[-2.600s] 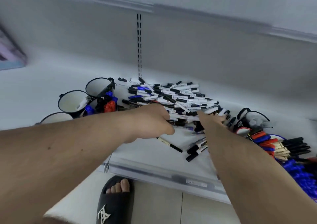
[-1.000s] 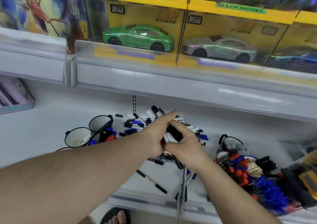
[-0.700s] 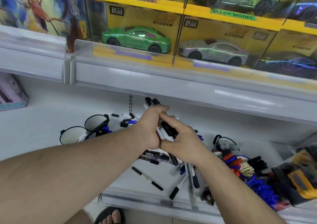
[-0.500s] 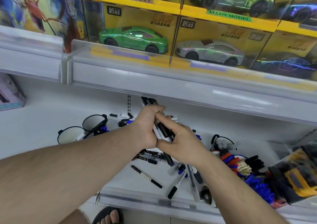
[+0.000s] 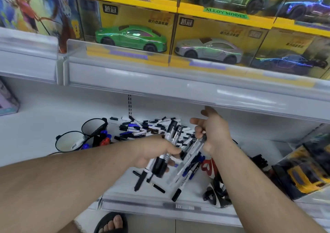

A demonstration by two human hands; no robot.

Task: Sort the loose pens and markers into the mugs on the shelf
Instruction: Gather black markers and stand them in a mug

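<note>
Left hand (image 5: 153,154) grips bundle of markers (image 5: 171,138) above shelf (image 5: 178,199); right hand (image 5: 213,134) pinches pen (image 5: 192,154), other fingers spread; mugs (image 5: 71,141) left.

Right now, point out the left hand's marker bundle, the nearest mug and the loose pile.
marker bundle (image 5: 172,134): head view, upper barrels.
nearest mug (image 5: 68,141): head view, inner wall.
loose pile (image 5: 142,127): head view, centre.

Mugs (image 5: 71,141) stand left of the pen pile (image 5: 148,128) on the shelf (image 5: 35,134).
</note>
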